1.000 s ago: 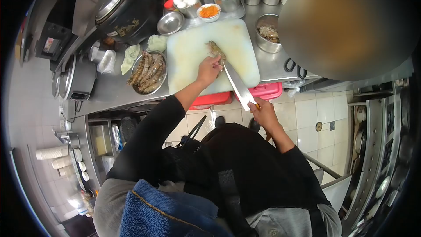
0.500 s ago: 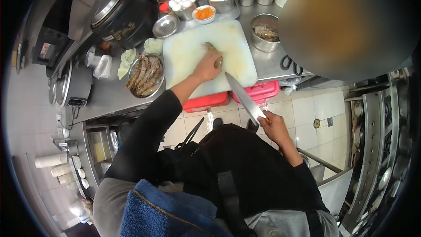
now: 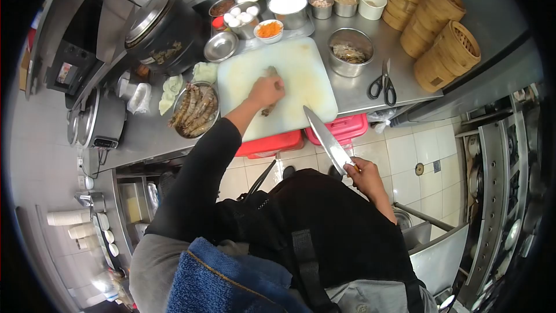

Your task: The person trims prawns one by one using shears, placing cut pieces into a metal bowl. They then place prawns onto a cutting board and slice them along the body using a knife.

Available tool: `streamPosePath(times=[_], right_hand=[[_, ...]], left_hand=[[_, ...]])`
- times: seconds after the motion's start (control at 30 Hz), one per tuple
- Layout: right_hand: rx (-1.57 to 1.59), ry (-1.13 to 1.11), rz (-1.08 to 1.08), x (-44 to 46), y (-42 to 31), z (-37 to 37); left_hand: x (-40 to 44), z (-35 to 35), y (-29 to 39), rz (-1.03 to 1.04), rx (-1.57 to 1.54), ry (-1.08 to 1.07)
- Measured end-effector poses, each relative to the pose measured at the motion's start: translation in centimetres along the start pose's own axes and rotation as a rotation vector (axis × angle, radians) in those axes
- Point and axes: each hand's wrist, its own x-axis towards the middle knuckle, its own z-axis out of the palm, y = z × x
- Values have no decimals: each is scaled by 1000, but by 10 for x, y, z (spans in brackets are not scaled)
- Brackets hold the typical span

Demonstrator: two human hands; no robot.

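On the white cutting board point(image 3: 310, 69), my left hand point(image 3: 265, 91) closes over a raw, unpeeled prawn point(image 3: 267, 110), whose two ends stick out from under the fingers. My right hand point(image 3: 365, 175) grips a large kitchen knife point(image 3: 327, 138) by its handle, near the counter's front edge. The blade slants up and left, its tip over the board's right part and apart from the prawn. Left of the board stands a metal bowl point(image 3: 215, 117) piled with whole prawns point(image 3: 196, 107). A deeper metal bowl point(image 3: 347, 69) at the right holds more prawns or prawn pieces.
Black-handled scissors point(image 3: 382, 86) lie on the steel counter, beside bamboo steamers point(image 3: 447, 58). Behind the board stand a bowl of orange bits point(image 3: 269, 30), a pot of eggs point(image 3: 240, 16) and several ingredient tubs. A rice cooker point(image 3: 165, 32) is back left. Red lidded boxes point(image 3: 272, 145) sit below.
My left hand and the prawn have shifted left on the board, and the prawn lies more upright in view. The blurred shape at right is gone, showing the steamers and scissors.
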Motion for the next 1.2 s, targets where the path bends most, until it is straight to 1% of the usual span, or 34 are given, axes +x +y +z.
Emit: streamPosePath(times=[0.07,0.13,0.17,0.2,0.23,0.27,0.33,0.37,0.4,0.47,0.5,0.53,0.57,0.6,0.63,0.67,0.7,0.73,0.77,0.8,0.83,0.87,0.9,0.93,0.97,1.03,1.07,1.13,1.17,1.2], right_hand=[[2,-4,-15,0,1,-4],[7,-2,-33,1,5,-6],[16,-19,-17,1,9,-3],[24,-24,-2,3,13,-3],[77,-8,-7,1,11,-2],[65,-12,3,-2,8,-4],[42,-38,32,-5,2,-9],[31,-69,45,-4,2,-9],[-7,-29,-24,-3,6,-7],[0,-36,-49,-4,16,-7],[16,-46,-75,0,18,-5],[44,-40,-25,0,12,-3],[64,-42,22,-4,1,-2],[56,-58,17,-7,-10,-3],[53,-64,25,-8,-15,-4],[31,-122,0,-3,-7,-1],[35,-94,-29,-2,3,-2],[47,-48,-48,1,13,-1],[49,-58,-46,2,12,-1],[68,-62,-31,2,11,-1],[89,-60,-14,1,7,-2],[41,-72,-14,2,1,-5],[44,-66,-9,3,-2,-8],[52,-71,40,4,-6,-9],[57,-81,90,4,-8,-10],[50,-96,111,6,-11,-12],[48,-108,128,8,-14,-13],[40,-105,134,7,-26,-14],[43,-93,141,7,-31,-13],[43,-87,146,7,-34,-12]], left_hand=[[0,0,-9,37,12,0],[-1,-5,-14,-10,-102,-63],[-3,-7,-17,2,-102,-60],[0,-8,-20,51,-301,-36],[10,-12,-9,107,-504,-19],[25,-16,4,140,-516,-26],[36,-50,60,96,-682,-126],[48,-57,82,176,-540,-113],[68,-59,101,241,-392,-92],[122,-34,114,614,-298,36],[119,-48,152,536,-71,49],[145,-28,145,536,-99,41],[139,-43,164,487,191,0],[138,-42,163,467,212,47],[133,-38,156,495,223,141],[115,-40,148,494,155,191],[99,-42,146,514,84,231],[76,-45,128,542,119,296],[49,-47,98,581,148,353],[26,-54,65,442,217,302],[-1,-70,26,312,276,352],[-22,-80,-28,187,225,449],[-54,-102,-56,-24,286,581],[-79,-130,-81,-181,524,508],[-107,-147,-92,-369,491,576],[-138,-172,-103,-763,500,384],[-145,-173,-117,-771,497,387],[-159,-170,-143,-752,544,195],[-163,-172,-150,-762,544,200],[-164,-176,-148,-708,498,214]])
